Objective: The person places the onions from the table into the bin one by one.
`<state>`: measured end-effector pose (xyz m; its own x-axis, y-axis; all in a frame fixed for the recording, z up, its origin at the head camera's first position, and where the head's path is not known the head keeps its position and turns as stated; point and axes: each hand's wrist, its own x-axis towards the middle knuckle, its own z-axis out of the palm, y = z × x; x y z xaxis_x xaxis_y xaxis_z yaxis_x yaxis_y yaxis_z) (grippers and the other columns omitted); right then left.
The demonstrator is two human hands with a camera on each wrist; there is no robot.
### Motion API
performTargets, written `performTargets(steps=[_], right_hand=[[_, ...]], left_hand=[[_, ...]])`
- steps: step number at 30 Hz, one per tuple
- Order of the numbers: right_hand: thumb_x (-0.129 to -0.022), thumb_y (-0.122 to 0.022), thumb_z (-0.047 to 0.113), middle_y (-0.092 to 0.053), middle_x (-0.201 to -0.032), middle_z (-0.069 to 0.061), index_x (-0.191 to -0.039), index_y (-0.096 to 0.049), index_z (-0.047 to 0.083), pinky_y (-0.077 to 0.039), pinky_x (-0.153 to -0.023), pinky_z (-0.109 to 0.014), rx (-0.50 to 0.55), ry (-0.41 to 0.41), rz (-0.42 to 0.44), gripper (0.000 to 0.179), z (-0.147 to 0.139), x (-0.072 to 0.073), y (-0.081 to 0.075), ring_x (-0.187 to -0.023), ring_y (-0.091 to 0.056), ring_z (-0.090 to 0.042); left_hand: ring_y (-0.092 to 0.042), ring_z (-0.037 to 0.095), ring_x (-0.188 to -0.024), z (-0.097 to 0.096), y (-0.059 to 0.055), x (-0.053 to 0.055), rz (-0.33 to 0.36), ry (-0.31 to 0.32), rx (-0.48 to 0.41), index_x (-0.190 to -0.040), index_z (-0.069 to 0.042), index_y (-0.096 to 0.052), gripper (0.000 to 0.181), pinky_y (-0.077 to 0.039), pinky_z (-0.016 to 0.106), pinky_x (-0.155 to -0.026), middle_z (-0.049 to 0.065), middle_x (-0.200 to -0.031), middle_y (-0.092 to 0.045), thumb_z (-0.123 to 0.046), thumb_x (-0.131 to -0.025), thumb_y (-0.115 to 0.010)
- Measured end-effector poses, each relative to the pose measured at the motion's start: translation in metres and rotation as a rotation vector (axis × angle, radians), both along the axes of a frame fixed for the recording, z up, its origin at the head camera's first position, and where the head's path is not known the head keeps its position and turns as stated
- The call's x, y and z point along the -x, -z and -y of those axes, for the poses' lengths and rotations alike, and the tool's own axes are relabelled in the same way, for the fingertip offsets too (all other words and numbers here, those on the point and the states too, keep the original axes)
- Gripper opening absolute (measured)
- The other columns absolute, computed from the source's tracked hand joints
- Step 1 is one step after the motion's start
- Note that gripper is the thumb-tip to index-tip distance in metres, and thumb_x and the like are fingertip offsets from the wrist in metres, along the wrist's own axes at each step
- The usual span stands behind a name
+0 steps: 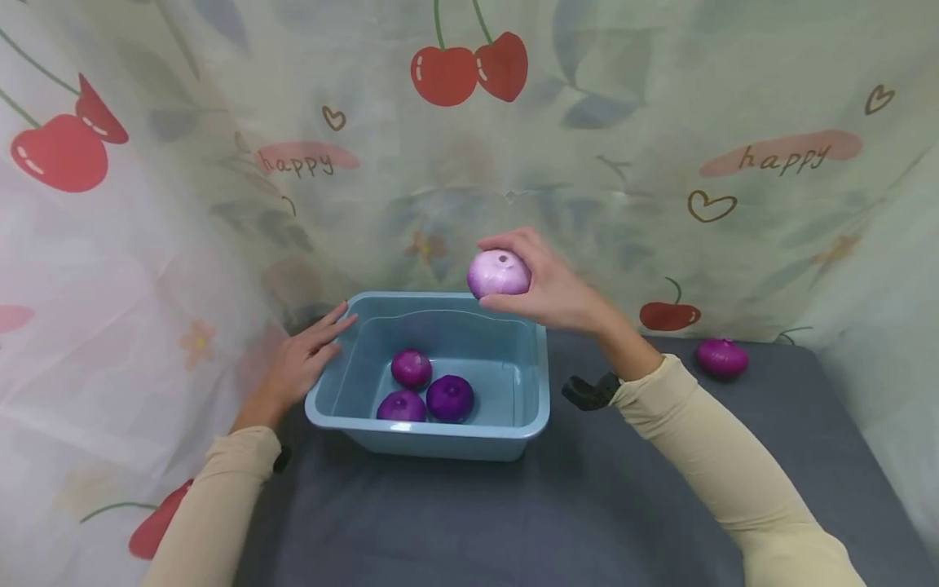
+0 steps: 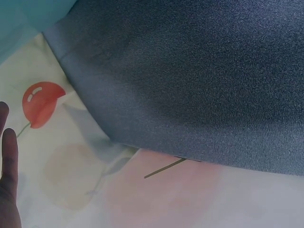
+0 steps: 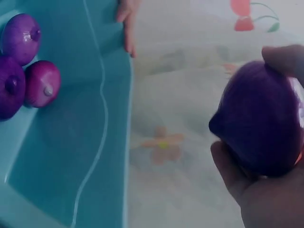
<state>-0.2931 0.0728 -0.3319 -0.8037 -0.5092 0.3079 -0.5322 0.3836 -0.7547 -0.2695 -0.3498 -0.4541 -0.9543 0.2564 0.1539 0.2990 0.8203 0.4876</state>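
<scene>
My right hand (image 1: 553,281) grips a purple onion (image 1: 499,275) between thumb and fingers, raised above the back right corner of a blue plastic tub (image 1: 447,446). The right wrist view shows this onion (image 3: 259,118) close up, its pointed tip turned toward the tub. Inside the tub lie three more purple onions (image 1: 450,399), grouped toward the front. At the tub's left rim rests my left hand (image 1: 306,359), its fingers fairly straight. Only a few left fingers (image 2: 9,152) show at the edge of the left wrist view.
One more purple onion (image 1: 722,359) sits on the dark grey tabletop (image 1: 440,522), near the back right. Curtains (image 1: 469,163) printed with cherries and hearts hang behind the table and along its sides. A black band (image 1: 591,392) is at my right wrist.
</scene>
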Motion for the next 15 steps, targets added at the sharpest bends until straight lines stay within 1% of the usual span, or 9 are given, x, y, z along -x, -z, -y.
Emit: performTargets(steps=[2,4,8,11,15], right_hand=[[-0.082,-0.083,0.028,-0.049,-0.140,-0.004,-0.144,-0.054,0.022,-0.057,-0.094,-0.041,-0.011,-0.070,0.028,0.069,0.013,0.008,0.004,-0.121,-0.054,-0.020],[-0.081,-0.084,0.028,-0.050,-0.140,-0.004,-0.144,-0.053,0.021,-0.056,-0.094,-0.040,-0.024,-0.124,0.057,0.071,0.026,0.015,0.008,-0.121,-0.054,-0.020],[-0.079,-0.086,0.030,-0.053,-0.136,-0.006,-0.141,-0.058,0.018,-0.055,-0.092,-0.038,-0.062,-0.174,0.080,0.070,0.048,0.029,0.017,-0.119,-0.054,-0.022],[-0.078,-0.086,0.029,-0.055,-0.134,-0.007,-0.138,-0.060,0.017,-0.054,-0.091,-0.036,-0.101,-0.215,0.076,0.066,0.063,0.038,0.024,-0.117,-0.054,-0.022],[-0.079,-0.085,0.027,-0.056,-0.135,-0.008,-0.138,-0.060,0.013,-0.053,-0.092,-0.034,-0.171,-0.297,0.083,0.066,0.082,0.045,0.032,-0.117,-0.055,-0.022]], left_hand=[[-0.036,0.038,-0.152,0.002,-0.001,-0.001,0.005,0.000,0.005,-0.156,-0.037,-0.041,0.047,-0.033,0.068,-0.116,-0.011,-0.169,-0.027,-0.034,-0.109,-0.043],[-0.036,0.037,-0.153,0.004,-0.001,-0.001,0.011,-0.002,0.000,-0.156,-0.038,-0.040,0.048,-0.032,0.068,-0.116,-0.012,-0.169,-0.026,-0.035,-0.109,-0.043],[-0.035,0.036,-0.154,0.005,-0.001,-0.001,0.015,-0.003,0.002,-0.156,-0.039,-0.039,0.048,-0.031,0.069,-0.117,-0.014,-0.169,-0.025,-0.036,-0.109,-0.042],[-0.034,0.036,-0.154,0.004,0.000,-0.001,0.015,0.005,0.007,-0.156,-0.039,-0.039,0.048,-0.031,0.069,-0.117,-0.014,-0.169,-0.025,-0.036,-0.109,-0.042],[-0.035,0.035,-0.154,0.004,0.000,-0.001,0.016,0.002,0.011,-0.156,-0.041,-0.038,0.048,-0.031,0.068,-0.117,-0.015,-0.169,-0.025,-0.035,-0.109,-0.042]])
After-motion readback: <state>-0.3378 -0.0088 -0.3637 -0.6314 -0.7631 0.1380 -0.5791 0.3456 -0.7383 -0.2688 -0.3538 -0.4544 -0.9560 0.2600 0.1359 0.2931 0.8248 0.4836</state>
